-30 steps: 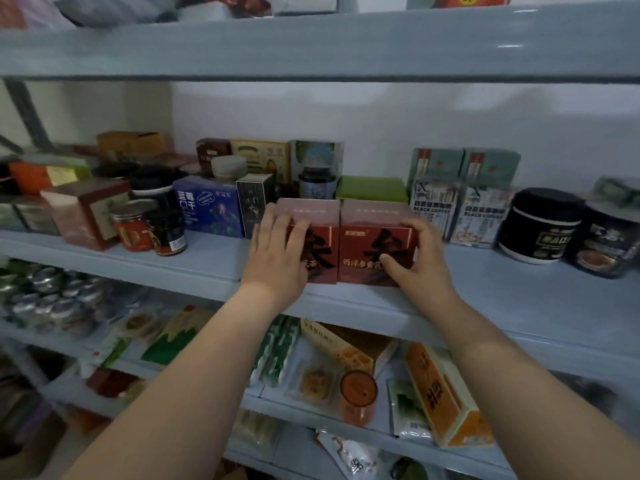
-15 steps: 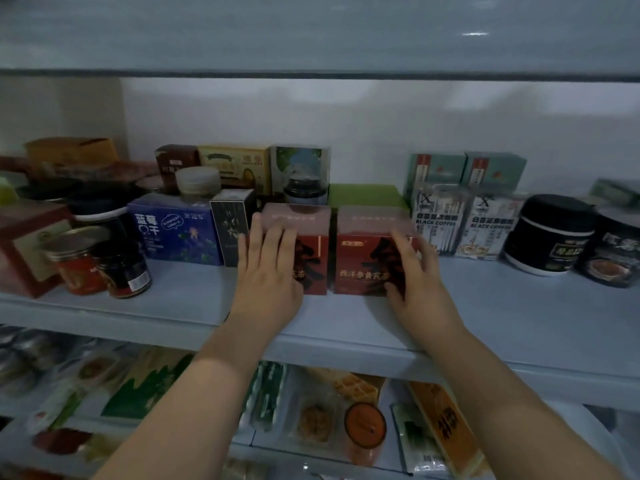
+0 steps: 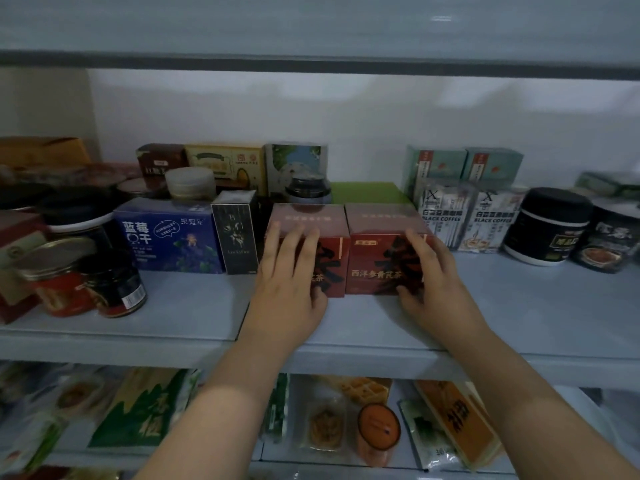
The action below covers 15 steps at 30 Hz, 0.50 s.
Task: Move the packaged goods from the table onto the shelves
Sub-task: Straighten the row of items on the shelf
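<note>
Two dark red tea boxes stand side by side on the grey middle shelf (image 3: 194,317). My left hand (image 3: 291,275) lies flat against the front of the left red box (image 3: 332,258), fingers spread upward. My right hand (image 3: 429,278) presses on the front right corner of the right red box (image 3: 374,258), thumb at its lower edge. Both boxes rest on the shelf, touching each other.
Left of the boxes stand a black carton (image 3: 237,233), a blue blueberry box (image 3: 166,237) and jars (image 3: 114,285). To the right are black coffee packs (image 3: 440,220) and black tubs (image 3: 547,230). A green box (image 3: 367,192) lies behind. The lower shelf holds packets and an orange box (image 3: 457,424).
The two red boxes have slid from the shelf's front edge back toward the wall, with both hands following. My view has moved closer and lower.
</note>
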Available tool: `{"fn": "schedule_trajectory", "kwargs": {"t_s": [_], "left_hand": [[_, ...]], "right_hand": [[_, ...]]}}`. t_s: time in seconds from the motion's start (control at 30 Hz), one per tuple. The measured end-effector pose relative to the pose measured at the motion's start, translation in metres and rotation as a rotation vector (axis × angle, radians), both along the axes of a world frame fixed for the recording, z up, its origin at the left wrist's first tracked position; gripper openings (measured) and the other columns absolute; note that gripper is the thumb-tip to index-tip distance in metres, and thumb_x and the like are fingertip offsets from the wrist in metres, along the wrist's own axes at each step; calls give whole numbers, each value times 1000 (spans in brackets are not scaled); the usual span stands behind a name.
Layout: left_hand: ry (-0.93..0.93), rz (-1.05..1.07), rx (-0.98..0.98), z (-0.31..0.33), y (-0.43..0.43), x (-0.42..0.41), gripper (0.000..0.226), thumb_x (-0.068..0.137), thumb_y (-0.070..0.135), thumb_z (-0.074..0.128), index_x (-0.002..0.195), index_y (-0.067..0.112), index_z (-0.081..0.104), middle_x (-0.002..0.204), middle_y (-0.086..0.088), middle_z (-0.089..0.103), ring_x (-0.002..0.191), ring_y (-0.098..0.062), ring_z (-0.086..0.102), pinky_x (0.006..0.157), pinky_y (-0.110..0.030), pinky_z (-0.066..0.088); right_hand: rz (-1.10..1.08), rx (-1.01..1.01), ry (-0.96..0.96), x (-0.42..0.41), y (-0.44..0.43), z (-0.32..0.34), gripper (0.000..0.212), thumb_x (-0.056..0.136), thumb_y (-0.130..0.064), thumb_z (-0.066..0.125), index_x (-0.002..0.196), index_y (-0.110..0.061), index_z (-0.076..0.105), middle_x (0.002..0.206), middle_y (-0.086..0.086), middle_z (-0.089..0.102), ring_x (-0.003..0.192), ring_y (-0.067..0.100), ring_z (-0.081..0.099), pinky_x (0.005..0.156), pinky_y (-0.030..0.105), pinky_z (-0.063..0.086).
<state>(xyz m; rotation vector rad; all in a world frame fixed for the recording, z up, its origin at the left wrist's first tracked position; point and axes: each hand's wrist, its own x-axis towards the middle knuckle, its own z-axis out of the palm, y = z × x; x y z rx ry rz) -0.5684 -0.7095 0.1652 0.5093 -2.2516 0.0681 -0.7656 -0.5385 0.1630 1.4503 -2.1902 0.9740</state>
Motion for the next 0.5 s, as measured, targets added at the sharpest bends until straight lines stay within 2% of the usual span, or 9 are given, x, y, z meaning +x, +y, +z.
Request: {"fn": "schedule_trajectory", "kwargs": {"t_s": [0.1,0.17,0.23,0.33,0.43,0.5], "left_hand": [[-22,4,-5,1,0,0,81,80,22,63,154,6,32,155,-15,32,153,-39,11,124,-48,18],[-26,-7,-9,2,2,-2,81,77,23,64,151,5,36,151,-15,36,149,-42,19,122,-49,23],[-32,-35,-13,5,8,-7,82,75,25,65,149,6,38,147,-14,38,146,-43,25,118,-52,31],[-36,-63,-29,8,25,-22,84,72,26,68,148,8,38,145,-13,42,142,-42,28,112,-53,40],[-43,-84,-46,7,46,-42,86,71,26,70,148,8,38,144,-12,41,141,-41,28,112,-54,41],[-54,-105,-48,7,61,-57,87,69,25,71,148,8,39,144,-11,40,140,-41,29,109,-53,44]], "right_hand": [[7,-56,-51,1,2,2,88,85,-17,76,153,-38,25,157,7,25,121,31,53,74,33,55],[-5,-93,-108,2,5,4,81,85,-19,75,151,-37,31,155,3,26,125,25,50,82,31,53],[-12,-129,-140,-1,14,8,75,85,-21,76,146,-37,36,151,0,29,124,18,48,87,38,58],[-31,-161,-164,-12,38,10,72,84,-23,77,142,-38,36,145,-5,33,122,15,48,87,50,58],[-77,-148,-169,-32,68,10,76,84,-27,75,146,-38,32,146,-2,35,127,18,48,90,50,57],[-118,-140,-175,-47,87,9,79,85,-26,75,148,-39,31,147,-1,36,126,17,48,86,49,59]]}}
